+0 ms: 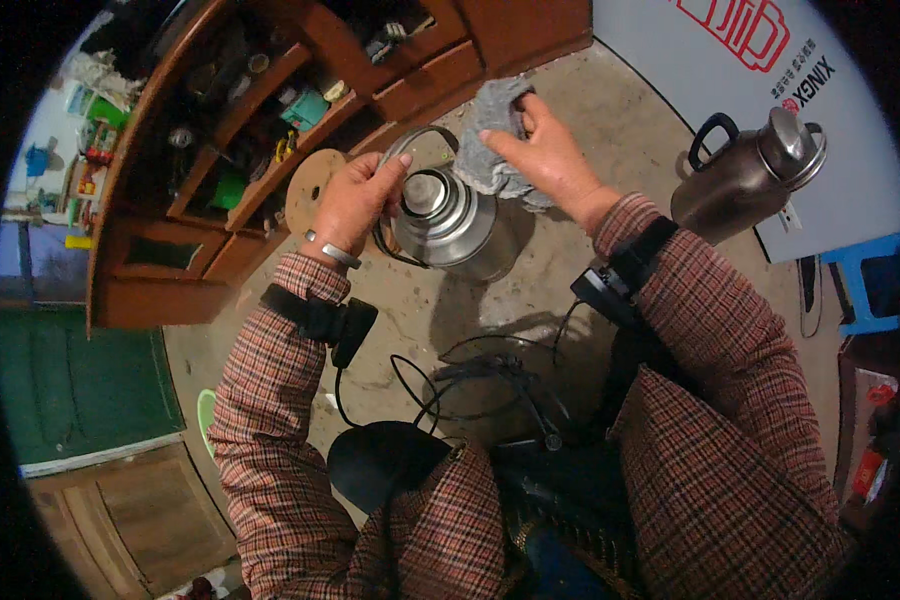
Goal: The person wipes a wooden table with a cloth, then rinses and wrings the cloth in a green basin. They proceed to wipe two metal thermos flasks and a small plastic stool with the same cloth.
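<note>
A stainless steel vacuum flask (465,232) stands upright on the floor before me, its round metal top (425,193) facing up. On its left side, my left hand (364,191) grips the flask's carrying handle (420,133), thumb and fingers closed on it. A crumpled grey cloth (487,131) is bunched in my right hand (544,150). It hangs down beside the flask's upper right edge; whether it touches the metal I cannot tell. The far part of the flask's rim is partly hidden by the cloth.
Another, darker metal flask (742,172) with a black handle stands at the right by a white panel (720,45) bearing writing. A brown wooden cabinet (420,82) runs along the back left, near a round wooden disc (311,187). Black cables (487,375) lie coiled below; a blue stool (870,277) is at right.
</note>
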A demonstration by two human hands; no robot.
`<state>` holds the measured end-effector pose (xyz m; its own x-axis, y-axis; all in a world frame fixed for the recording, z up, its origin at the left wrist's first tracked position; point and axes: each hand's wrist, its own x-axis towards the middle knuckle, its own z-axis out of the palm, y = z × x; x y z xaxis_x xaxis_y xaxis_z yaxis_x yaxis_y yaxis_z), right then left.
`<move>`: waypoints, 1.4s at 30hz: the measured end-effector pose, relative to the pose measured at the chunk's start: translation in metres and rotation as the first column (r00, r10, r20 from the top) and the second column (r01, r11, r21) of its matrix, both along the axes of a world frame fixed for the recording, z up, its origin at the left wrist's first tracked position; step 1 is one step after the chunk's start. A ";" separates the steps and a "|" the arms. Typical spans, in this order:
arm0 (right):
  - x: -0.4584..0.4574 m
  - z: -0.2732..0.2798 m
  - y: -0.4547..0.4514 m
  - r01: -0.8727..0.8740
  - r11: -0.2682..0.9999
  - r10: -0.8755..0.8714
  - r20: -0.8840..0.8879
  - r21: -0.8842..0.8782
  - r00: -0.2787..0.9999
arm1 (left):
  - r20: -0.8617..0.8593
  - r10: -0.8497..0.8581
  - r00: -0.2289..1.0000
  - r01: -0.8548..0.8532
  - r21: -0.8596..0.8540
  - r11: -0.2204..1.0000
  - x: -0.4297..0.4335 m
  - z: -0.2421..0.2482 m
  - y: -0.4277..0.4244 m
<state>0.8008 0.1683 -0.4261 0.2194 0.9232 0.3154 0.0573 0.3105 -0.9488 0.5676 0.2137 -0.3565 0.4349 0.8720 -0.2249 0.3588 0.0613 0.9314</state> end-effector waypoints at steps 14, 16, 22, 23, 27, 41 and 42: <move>-0.066 -0.079 -0.011 0.037 0.998 -0.052 0.287 0.057 0.957 | 0.176 0.006 0.984 -0.027 0.117 0.993 -0.037 -0.038 -0.028; -0.059 -0.091 -0.012 0.108 0.942 -0.042 0.209 -0.318 0.977 | 0.227 0.036 0.973 -0.066 0.128 0.990 -0.037 -0.041 -0.032; -0.049 -0.088 0.003 0.016 0.785 -0.032 -0.014 -0.619 0.999 | 0.316 0.050 0.948 -0.082 0.089 0.993 -0.043 -0.053 -0.034; -0.044 -0.078 0.012 -0.038 0.828 -0.042 -0.129 -0.560 0.991 | 0.333 0.030 0.942 -0.067 0.102 0.993 -0.044 -0.056 -0.034; -0.034 -0.024 0.054 -0.200 0.954 0.186 -0.084 -0.222 0.979 | 0.314 0.025 0.949 -0.060 0.101 0.993 -0.047 -0.065 -0.032; -0.126 0.073 0.013 -0.548 0.792 -0.040 0.919 0.269 0.393 | 0.066 0.283 0.957 -0.289 0.314 0.905 -0.033 -0.079 -0.043; -0.121 0.071 0.023 -0.493 0.813 -0.061 0.887 0.311 0.458 | 0.067 0.285 0.956 -0.292 0.290 0.911 -0.033 -0.078 -0.045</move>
